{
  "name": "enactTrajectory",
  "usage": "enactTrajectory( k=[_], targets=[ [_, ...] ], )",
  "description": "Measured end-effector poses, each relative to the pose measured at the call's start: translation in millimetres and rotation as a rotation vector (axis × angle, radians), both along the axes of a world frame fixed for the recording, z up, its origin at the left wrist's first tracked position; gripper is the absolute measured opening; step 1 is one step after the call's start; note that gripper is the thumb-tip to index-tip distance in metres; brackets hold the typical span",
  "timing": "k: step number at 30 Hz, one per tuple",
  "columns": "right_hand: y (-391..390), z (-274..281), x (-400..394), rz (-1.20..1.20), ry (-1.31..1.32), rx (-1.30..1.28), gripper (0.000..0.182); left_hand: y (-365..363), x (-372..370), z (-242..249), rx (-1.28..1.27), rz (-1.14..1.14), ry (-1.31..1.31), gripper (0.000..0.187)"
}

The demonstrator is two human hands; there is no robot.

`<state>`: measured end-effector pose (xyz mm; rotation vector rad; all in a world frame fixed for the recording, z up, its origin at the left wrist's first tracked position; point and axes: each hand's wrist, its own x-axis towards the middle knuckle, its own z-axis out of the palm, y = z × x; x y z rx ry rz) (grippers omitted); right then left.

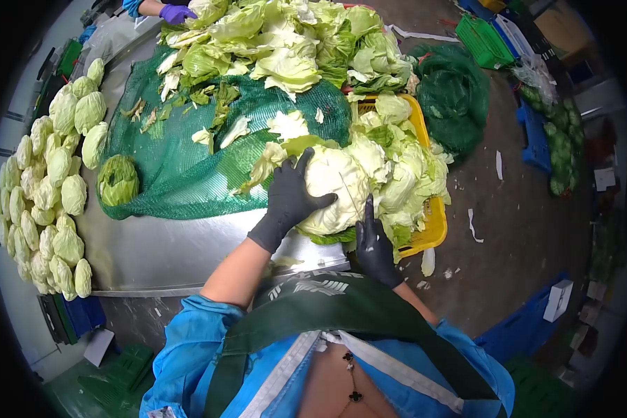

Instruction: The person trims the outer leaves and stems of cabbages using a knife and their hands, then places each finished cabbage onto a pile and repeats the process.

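Observation:
A large pale cabbage rests at the front of the metal table, with loose green leaves beneath it. My left hand, in a black glove, grips its left side, thumb and fingers spread around it. On the cabbage's right, my right hand, also black-gloved, is closed with the index finger stretched forward. From it a thin line like a knife blade runs across the cabbage; the handle is hidden in my grip. Trimmed leaves heap over a yellow crate beside that hand.
Green netting covers part of the metal table. Trimmed cabbages are piled on the left; a netted one lies nearer. Another person's purple-gloved hand touches the far leaf heap. A net bundle sits right.

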<state>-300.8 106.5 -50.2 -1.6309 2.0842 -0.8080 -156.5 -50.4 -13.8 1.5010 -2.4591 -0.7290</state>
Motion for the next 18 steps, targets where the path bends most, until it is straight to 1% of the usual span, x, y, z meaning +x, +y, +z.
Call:
enactTrajectory(
  k=[2,3,5,7,9,10,11,12,13,14,16,18],
  targets=[
    [5,3,2,-0.045,0.077,-0.063,0.062,3,0,-2,0.022,-0.003,-0.02,0.103],
    [4,9,1,-0.062,0.071,0.001,0.062,5,-1,-3,0.012,0.009,-0.016,0.102],
    [-1,12,-1,-0.098,0.125,0.012,0.062,7,-3,-3,-0.007,0.022,-0.007,0.102],
    [-14,14,-1,-0.134,0.177,0.026,0.063,15,-7,1,-0.087,0.028,-0.042,0.101],
    [-33,18,1,-0.234,0.262,-0.026,0.063,15,-8,-3,-0.054,0.017,-0.018,0.101],
    [-37,10,-10,-0.255,0.292,-0.13,0.063,12,-7,-4,-0.038,0.017,0.007,0.1],
    [-28,13,-12,-0.239,0.268,-0.097,0.063,8,-1,-19,-0.071,0.013,0.083,0.1],
    [-16,15,-9,-0.221,0.245,-0.065,0.063,6,-2,-15,-0.083,0.012,0.086,0.1],
    [-8,13,-4,-0.171,0.177,-0.098,0.062,7,-4,-10,-0.062,0.019,0.039,0.101],
    [-6,12,-2,-0.173,0.177,-0.096,0.062,9,-5,-5,-0.034,0.023,-0.012,0.102],
    [1,25,6,-0.125,0.08,0.026,0.059,12,-7,-1,0.01,0.02,-0.038,0.104],
    [-1,20,5,-0.129,0.069,0.045,0.059,10,-7,-2,0.0,0.021,-0.052,0.106]
  ],
)
